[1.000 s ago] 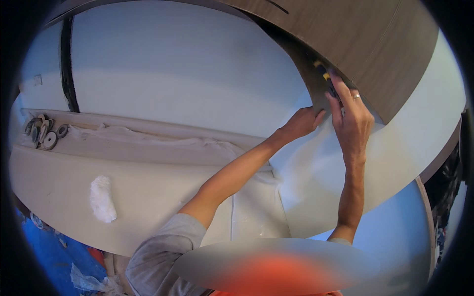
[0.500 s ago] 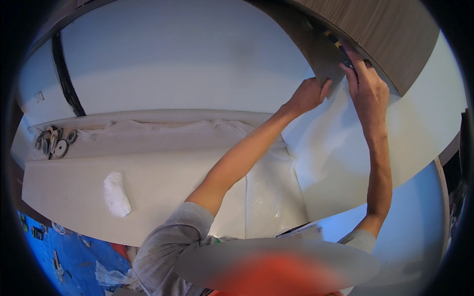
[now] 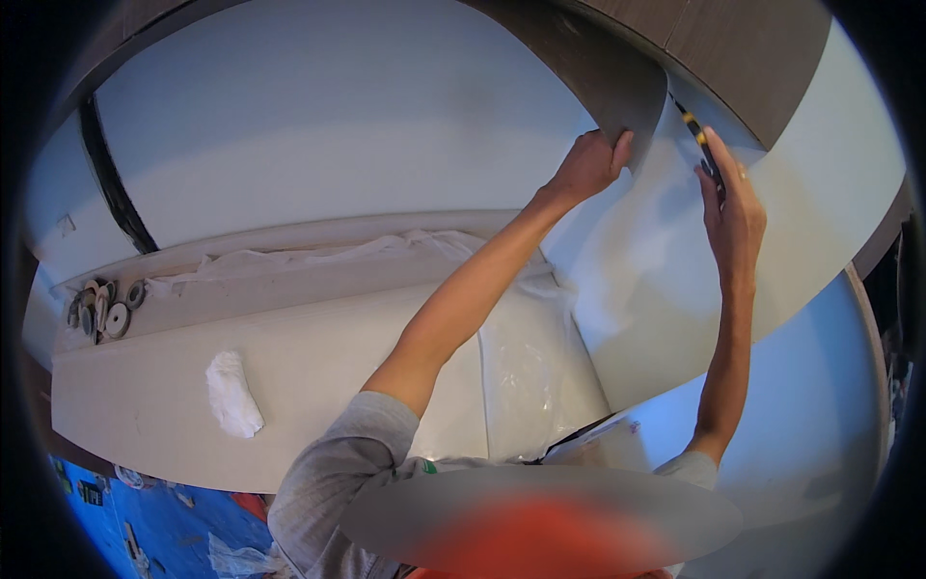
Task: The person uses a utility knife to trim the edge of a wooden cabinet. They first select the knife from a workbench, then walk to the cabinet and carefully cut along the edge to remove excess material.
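My left hand (image 3: 590, 166) is closed on the lower edge of a thin dark-brown sheet (image 3: 617, 87), with the thumb pressed over its face. The sheet runs up and curves along the underside of a wood-grain cabinet (image 3: 743, 58). My right hand (image 3: 735, 217) is wrapped round a black-and-yellow utility knife (image 3: 700, 138). Its thin tip points up and left, close to the sheet's right edge near the cabinet; whether it touches cannot be made out.
Below lies a beige surface (image 3: 154, 386) with a crumpled white cloth (image 3: 232, 394) on it. Several tape rolls (image 3: 118, 319) are heaped on the ledge at left. Clear plastic film (image 3: 521, 376) covers part of the right side. Blue sheeting (image 3: 183, 531) shows at lower left.
The right hand and knife have come down and out from under the cabinet, so the knife shows fully. The left hand still grips the sheet, whose free end now hangs more openly.
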`<state>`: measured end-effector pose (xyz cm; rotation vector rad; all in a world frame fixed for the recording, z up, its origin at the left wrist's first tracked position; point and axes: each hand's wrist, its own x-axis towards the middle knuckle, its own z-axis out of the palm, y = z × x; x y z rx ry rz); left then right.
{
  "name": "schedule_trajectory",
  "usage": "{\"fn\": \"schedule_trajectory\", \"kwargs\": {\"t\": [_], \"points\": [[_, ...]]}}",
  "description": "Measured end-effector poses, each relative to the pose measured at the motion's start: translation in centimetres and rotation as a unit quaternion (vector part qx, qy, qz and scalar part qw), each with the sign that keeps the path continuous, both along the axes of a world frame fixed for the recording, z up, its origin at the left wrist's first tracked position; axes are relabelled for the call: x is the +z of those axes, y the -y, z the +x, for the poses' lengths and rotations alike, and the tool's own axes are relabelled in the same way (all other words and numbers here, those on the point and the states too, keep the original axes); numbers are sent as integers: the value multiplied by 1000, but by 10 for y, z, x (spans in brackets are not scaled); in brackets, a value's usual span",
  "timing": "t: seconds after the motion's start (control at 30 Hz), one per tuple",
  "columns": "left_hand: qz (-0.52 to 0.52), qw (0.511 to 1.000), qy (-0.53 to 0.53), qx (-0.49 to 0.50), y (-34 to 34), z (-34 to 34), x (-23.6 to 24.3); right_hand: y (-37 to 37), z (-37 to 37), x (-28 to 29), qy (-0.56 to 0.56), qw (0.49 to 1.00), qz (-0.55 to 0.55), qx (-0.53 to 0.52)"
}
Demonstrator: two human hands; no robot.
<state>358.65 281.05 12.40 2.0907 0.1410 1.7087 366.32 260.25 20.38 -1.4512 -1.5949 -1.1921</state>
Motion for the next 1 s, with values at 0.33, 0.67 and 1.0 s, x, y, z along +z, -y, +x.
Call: {"fn": "schedule_trajectory", "kwargs": {"t": [0.33, 0.67, 1.0], "points": [[12, 998, -35, 42, -15, -3, -5, 29, 8, -175, -512, 817, 22, 265], [94, 988, -109, 58, -37, -25, 9, -40, 42, -149, -630, 626, -36, 459], [125, 986, -88, 64, -41, -33, 11, -123, 126, 23, -656, 540, -140, 508]]}}
